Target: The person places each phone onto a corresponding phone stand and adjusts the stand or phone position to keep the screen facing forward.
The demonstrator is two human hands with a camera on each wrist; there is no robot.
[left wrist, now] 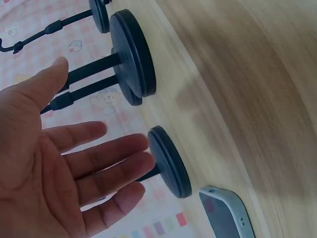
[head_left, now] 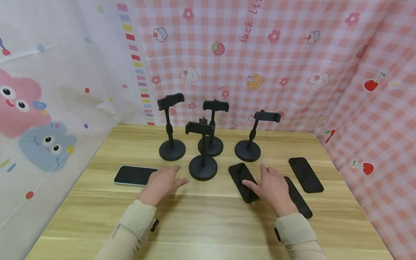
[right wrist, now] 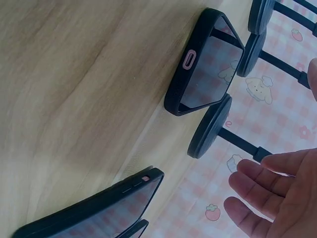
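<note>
In the head view my left hand is held over the table beside a white-edged phone, covering its right end. Its fingers are spread and hold nothing, as the left wrist view also shows of the hand. My right hand hovers between a black phone and another dark phone, partly covering both. In the right wrist view that hand has relaxed, empty fingers, with the black phone lying apart from it. A front phone stand stands between the two hands.
Behind are three more black phone stands, at left, middle and right. One more dark phone lies at the far right. A pink checked cloth hangs behind the wooden table, and a white printed cloth at left.
</note>
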